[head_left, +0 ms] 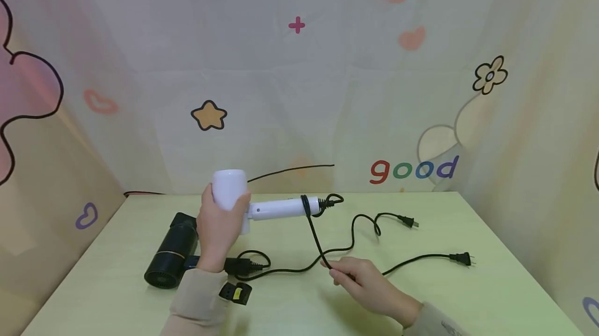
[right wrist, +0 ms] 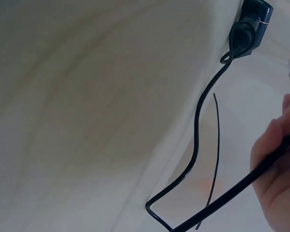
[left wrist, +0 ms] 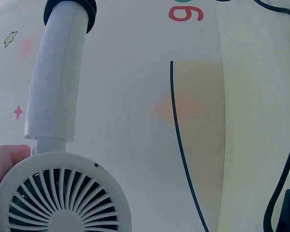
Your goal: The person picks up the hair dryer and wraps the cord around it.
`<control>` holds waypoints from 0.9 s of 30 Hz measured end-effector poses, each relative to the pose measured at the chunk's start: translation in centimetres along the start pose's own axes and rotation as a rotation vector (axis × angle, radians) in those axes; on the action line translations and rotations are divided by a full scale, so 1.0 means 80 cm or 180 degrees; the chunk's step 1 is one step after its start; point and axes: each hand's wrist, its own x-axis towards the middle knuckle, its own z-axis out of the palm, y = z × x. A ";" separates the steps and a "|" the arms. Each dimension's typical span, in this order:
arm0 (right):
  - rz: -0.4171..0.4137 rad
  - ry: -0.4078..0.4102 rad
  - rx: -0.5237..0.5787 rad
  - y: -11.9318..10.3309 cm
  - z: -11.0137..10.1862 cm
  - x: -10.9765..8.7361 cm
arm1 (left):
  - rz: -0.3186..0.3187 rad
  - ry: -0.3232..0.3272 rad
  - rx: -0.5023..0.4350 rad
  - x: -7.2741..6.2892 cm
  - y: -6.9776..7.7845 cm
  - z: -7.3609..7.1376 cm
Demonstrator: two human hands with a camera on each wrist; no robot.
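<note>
My left hand [head_left: 220, 232] grips a white hair dryer [head_left: 229, 190] by its barrel above the table. Its handle [head_left: 281, 208] points right, with the black cord [head_left: 306, 206] looped round its end. In the left wrist view the dryer's slotted round grille [left wrist: 63, 203] faces the camera, a bit of thumb beside it. Lower right, my right hand [head_left: 365, 281] pinches that cord, which runs taut up to the handle. The right wrist view shows the cord [right wrist: 237, 191] crossing the fingers. Past this hand, a cord ends in a two-pin plug [head_left: 460, 258] on the table.
A black hair dryer [head_left: 170, 253] lies at the table's left, partly behind my left forearm. Its cord [head_left: 290, 270] winds right to another two-pin plug [head_left: 408, 221]. A small black device [head_left: 236, 293] sits by my left cuff. A printed curtain [head_left: 299, 91] hangs behind the pale table [head_left: 491, 299].
</note>
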 end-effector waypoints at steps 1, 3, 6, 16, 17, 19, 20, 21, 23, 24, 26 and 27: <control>0.0029 -0.0058 0.0001 0.003 0.000 0.001 | -0.0028 -0.0020 0.0005 0.000 0.000 0.000; 0.0089 -0.0149 -0.0016 0.007 0.000 0.004 | -0.0085 -0.0066 -0.0001 -0.001 0.001 0.000; 0.0217 -0.0252 -0.0039 0.012 -0.001 0.010 | -0.0171 -0.0168 -0.0018 -0.003 0.003 0.001; 0.0683 -0.0432 -0.0043 0.024 -0.010 0.030 | -0.0201 -0.0356 -0.0046 -0.011 0.011 0.000; 0.0696 -0.0437 -0.0057 0.026 -0.011 0.031 | -0.0203 -0.0378 -0.0052 -0.012 0.012 0.000; 0.0741 -0.0445 -0.0071 0.029 -0.012 0.034 | -0.0199 -0.0403 -0.0032 -0.013 0.013 -0.001; 0.0743 -0.0446 -0.0073 0.030 -0.013 0.036 | -0.0200 -0.0415 -0.0020 -0.013 0.014 -0.001; 0.0748 -0.0450 -0.0063 0.031 -0.014 0.037 | -0.0201 -0.0431 -0.0011 -0.014 0.014 -0.001; 0.0759 -0.0462 -0.0063 0.031 -0.016 0.039 | -0.0205 -0.0451 0.0014 -0.015 0.014 -0.001; 0.0767 -0.0476 -0.0077 0.031 -0.017 0.041 | -0.0198 -0.0460 0.0026 -0.016 0.014 -0.001; 0.0764 -0.0509 -0.0091 0.031 -0.020 0.044 | -0.0182 -0.0485 0.0038 -0.017 0.014 -0.002; 0.0767 -0.0522 -0.0106 0.030 -0.021 0.045 | -0.0173 -0.0500 0.0037 -0.017 0.014 -0.002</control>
